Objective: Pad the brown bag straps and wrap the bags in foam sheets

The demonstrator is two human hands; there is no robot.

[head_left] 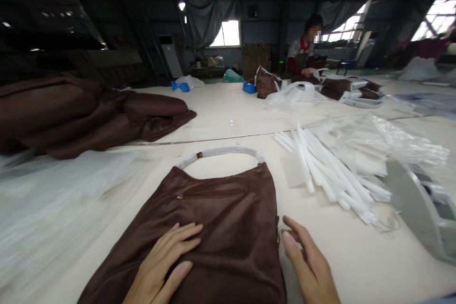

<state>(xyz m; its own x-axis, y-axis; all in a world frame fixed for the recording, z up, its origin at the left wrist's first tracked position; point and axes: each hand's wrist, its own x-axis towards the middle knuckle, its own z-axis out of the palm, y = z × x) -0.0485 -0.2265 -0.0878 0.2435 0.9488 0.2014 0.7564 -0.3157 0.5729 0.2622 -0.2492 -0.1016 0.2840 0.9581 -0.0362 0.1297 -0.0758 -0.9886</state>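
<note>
A dark brown handbag (pixel 228 228) lies flat on the pale table in front of me, its zip pocket facing up. Its strap (pixel 228 152), wrapped in white material, arches away from me beyond the bag's top edge. My left hand (pixel 169 256) rests on the front of the bag with fingers stretched out. Just off the bag's right side is my right hand (pixel 308 256), fingers curved and apart with nothing seen in them. Metal hardware shows on the bag's right edge, close to the right fingertips.
White foam-like tubes (pixel 324 171) and clear plastic bags (pixel 377 142) lie to the right, beside a grey tape dispenser-like object (pixel 423 204). Brown bags (pixel 89 114) are heaped at left, behind plastic sheeting (pixel 64 213). Across the table, a person (pixel 302 57) works near more brown bags (pixel 349 86).
</note>
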